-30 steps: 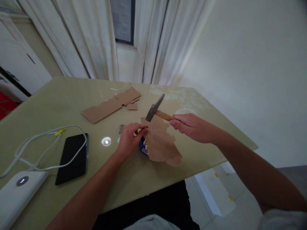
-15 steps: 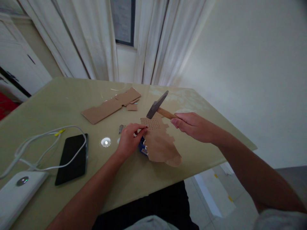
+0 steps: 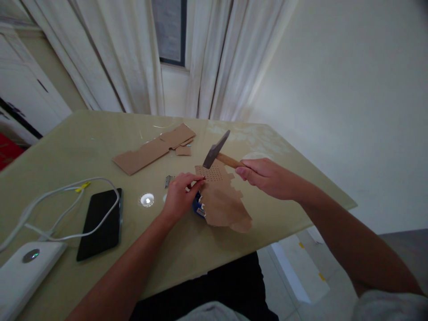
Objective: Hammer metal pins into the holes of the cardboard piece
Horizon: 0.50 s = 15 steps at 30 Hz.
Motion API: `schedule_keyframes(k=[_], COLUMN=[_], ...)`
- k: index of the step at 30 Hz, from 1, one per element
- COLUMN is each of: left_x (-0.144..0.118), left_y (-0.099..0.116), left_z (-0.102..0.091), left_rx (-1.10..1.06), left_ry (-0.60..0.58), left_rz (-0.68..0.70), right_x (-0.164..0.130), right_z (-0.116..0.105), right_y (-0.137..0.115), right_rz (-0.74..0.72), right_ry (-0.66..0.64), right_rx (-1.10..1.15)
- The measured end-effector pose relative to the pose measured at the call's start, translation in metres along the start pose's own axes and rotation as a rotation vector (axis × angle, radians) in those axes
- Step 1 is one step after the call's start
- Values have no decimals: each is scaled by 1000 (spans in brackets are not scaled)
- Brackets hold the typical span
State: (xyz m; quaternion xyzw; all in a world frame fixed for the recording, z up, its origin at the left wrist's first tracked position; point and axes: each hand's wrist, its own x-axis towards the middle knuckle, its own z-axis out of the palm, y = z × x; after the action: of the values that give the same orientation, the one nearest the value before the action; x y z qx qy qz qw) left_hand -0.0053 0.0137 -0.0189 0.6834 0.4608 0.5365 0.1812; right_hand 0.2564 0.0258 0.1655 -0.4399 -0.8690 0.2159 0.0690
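Note:
A small hammer (image 3: pixel 217 150) with a wooden handle and grey metal head is gripped in my right hand (image 3: pixel 267 178), its head tilted just above a torn piece of brown cardboard (image 3: pixel 222 200). That cardboard lies near the table's front edge and has a patch of small holes at its far end. My left hand (image 3: pixel 180 194) rests on the cardboard's left edge, fingertips pinched by the holes; whether they hold a nail is too small to tell. A blue item (image 3: pixel 198 206) peeks out under the cardboard.
A longer strip of cardboard (image 3: pixel 154 148) lies farther back on the beige table (image 3: pixel 83 138). A black phone (image 3: pixel 100 223), a white cable (image 3: pixel 56 200) and a white device (image 3: pixel 25 272) sit at the left. Small metal pieces (image 3: pixel 169 179) lie beside my left hand.
The hammer rose a little half a second ago and has come back down close to the holed end of the cardboard. My left hand has stayed in place.

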Motion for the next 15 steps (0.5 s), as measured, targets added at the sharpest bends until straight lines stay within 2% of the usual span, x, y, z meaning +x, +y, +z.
schedule_keyframes(k=[6,15], left_x=[0,-1], left_y=[-2,-4], left_z=[1,2], left_rx=[0,-14], left_ry=[12,13], left_rz=[16,18], right_x=[4,1], right_z=[14,3], right_y=[7,2], right_rz=[24,2], right_ry=[-97,-23], right_rx=[-25,19])
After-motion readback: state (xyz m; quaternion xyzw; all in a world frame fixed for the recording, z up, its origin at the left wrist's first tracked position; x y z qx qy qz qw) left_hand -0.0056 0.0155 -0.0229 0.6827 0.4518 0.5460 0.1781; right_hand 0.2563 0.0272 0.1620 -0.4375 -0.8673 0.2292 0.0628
